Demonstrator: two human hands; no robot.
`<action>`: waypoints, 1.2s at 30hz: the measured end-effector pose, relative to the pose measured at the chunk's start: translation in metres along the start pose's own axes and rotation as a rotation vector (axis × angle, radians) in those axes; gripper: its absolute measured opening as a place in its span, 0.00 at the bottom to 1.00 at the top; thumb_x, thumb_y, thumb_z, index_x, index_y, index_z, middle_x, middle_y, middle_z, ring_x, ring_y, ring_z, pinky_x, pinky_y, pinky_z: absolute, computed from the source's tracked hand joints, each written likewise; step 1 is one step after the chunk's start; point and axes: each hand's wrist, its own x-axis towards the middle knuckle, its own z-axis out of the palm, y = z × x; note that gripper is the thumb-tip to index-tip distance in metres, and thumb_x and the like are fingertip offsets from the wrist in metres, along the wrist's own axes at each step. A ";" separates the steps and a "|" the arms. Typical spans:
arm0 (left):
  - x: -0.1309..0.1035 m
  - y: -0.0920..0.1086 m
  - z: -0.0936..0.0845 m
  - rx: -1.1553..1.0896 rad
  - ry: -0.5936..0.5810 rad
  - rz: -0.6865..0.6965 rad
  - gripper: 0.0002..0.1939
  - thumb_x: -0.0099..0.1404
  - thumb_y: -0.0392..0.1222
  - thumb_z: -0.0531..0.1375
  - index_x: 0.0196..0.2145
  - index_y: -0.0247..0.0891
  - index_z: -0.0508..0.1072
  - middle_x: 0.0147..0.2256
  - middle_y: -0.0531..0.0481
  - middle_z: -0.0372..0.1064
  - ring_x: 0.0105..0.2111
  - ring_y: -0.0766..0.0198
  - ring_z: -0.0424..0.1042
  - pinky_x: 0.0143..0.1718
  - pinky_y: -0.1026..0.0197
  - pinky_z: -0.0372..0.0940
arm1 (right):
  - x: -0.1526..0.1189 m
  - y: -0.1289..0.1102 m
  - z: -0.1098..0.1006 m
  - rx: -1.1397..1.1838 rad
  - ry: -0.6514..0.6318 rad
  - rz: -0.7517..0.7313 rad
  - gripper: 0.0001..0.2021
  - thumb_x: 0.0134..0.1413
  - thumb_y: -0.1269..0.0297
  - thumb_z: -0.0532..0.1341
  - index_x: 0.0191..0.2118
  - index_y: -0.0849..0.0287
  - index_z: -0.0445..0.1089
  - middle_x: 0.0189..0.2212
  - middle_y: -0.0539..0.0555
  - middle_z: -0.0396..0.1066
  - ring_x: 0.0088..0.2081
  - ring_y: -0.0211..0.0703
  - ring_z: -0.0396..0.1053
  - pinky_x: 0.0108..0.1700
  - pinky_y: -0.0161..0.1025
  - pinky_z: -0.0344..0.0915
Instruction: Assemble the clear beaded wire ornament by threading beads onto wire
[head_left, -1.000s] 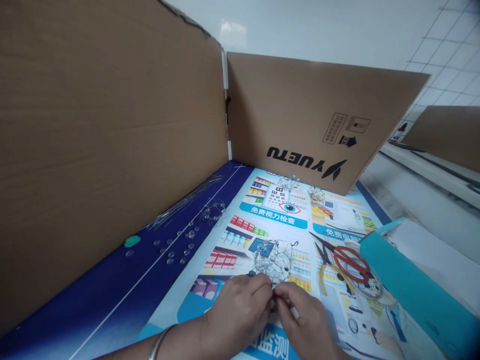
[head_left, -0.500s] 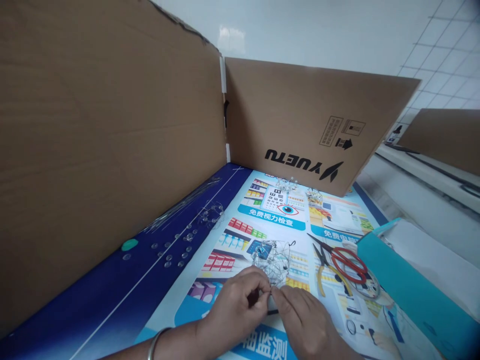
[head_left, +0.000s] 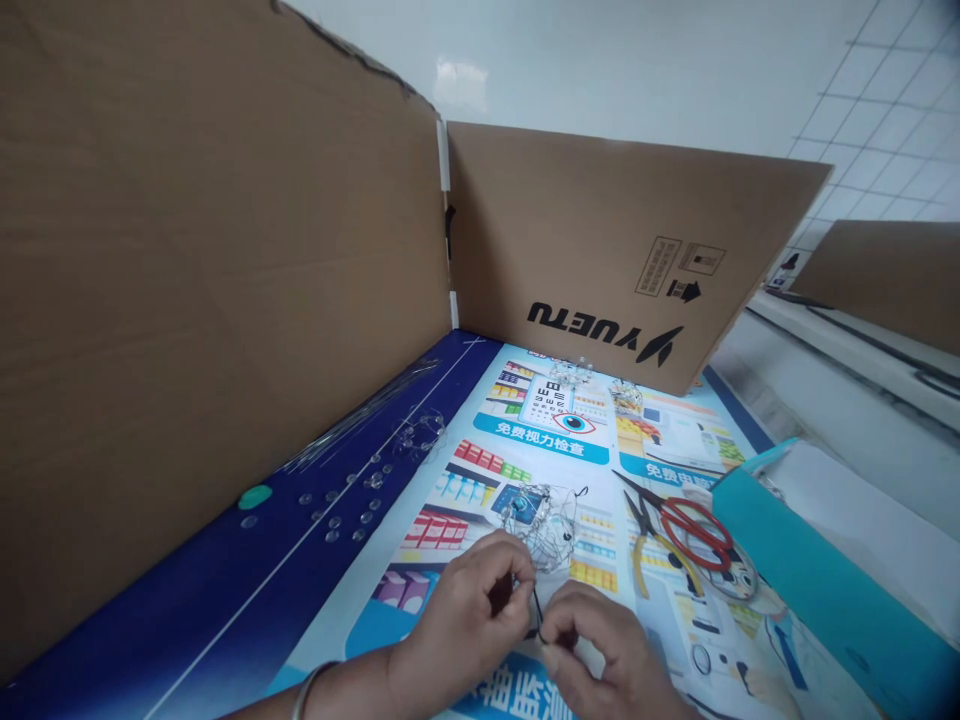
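Observation:
A thin black cord runs between my two hands at the lower middle. My left hand, with a bangle at its wrist, pinches the cord's upper part between thumb and fingers. Lower down on the same cord, my right hand has thumb and forefinger closed on it. Just beyond my fingers lies a tangled bundle of silvery wire, with a small dark loop sticking up at its far right. Whether the cord joins this bundle is hidden by my left hand.
Red-handled scissors and yellow-handled pliers lie to the right, near a teal box. Clear beads, a green disc and loose wires are at left. Cardboard panels wall the left and back.
My right hand has moved away from my left, down and turned, so the black cord now shows between them. My left hand stays closed in nearly the same place.

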 end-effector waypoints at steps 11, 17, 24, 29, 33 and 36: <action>0.001 -0.004 0.001 0.013 0.004 0.041 0.08 0.55 0.26 0.51 0.27 0.36 0.64 0.27 0.51 0.64 0.28 0.66 0.64 0.28 0.65 0.60 | 0.000 0.001 0.001 0.072 -0.086 -0.044 0.06 0.52 0.66 0.58 0.25 0.56 0.65 0.22 0.49 0.68 0.25 0.36 0.65 0.28 0.30 0.63; 0.000 -0.004 0.000 -0.044 -0.067 0.117 0.08 0.57 0.26 0.52 0.27 0.36 0.65 0.27 0.50 0.65 0.29 0.66 0.66 0.29 0.65 0.61 | -0.005 0.011 0.003 -0.037 0.122 0.090 0.07 0.51 0.68 0.58 0.23 0.58 0.65 0.19 0.48 0.65 0.22 0.35 0.62 0.25 0.29 0.60; 0.004 -0.010 -0.004 -0.059 -0.065 0.156 0.10 0.60 0.26 0.52 0.34 0.36 0.68 0.32 0.47 0.67 0.34 0.64 0.67 0.34 0.62 0.64 | -0.004 0.027 -0.001 -0.043 0.144 0.166 0.06 0.53 0.68 0.57 0.26 0.59 0.66 0.22 0.50 0.65 0.25 0.36 0.63 0.27 0.30 0.61; 0.008 -0.010 -0.006 0.029 -0.057 0.312 0.14 0.58 0.23 0.50 0.37 0.36 0.68 0.32 0.48 0.69 0.32 0.64 0.66 0.34 0.61 0.62 | -0.004 0.036 0.007 0.199 0.217 0.360 0.09 0.54 0.60 0.57 0.30 0.60 0.68 0.22 0.50 0.64 0.23 0.35 0.62 0.24 0.30 0.61; 0.008 -0.005 -0.007 0.101 -0.058 0.399 0.16 0.57 0.21 0.50 0.38 0.37 0.67 0.33 0.49 0.72 0.33 0.64 0.66 0.36 0.59 0.60 | -0.007 0.036 0.018 0.441 0.239 0.523 0.16 0.50 0.51 0.59 0.30 0.60 0.68 0.17 0.47 0.61 0.19 0.34 0.59 0.22 0.30 0.59; 0.005 -0.003 -0.006 0.171 -0.087 0.444 0.16 0.58 0.23 0.51 0.39 0.38 0.68 0.33 0.50 0.72 0.33 0.63 0.65 0.37 0.59 0.59 | -0.008 0.031 0.020 0.518 0.236 0.581 0.18 0.46 0.47 0.61 0.29 0.61 0.69 0.16 0.46 0.60 0.19 0.33 0.58 0.21 0.30 0.59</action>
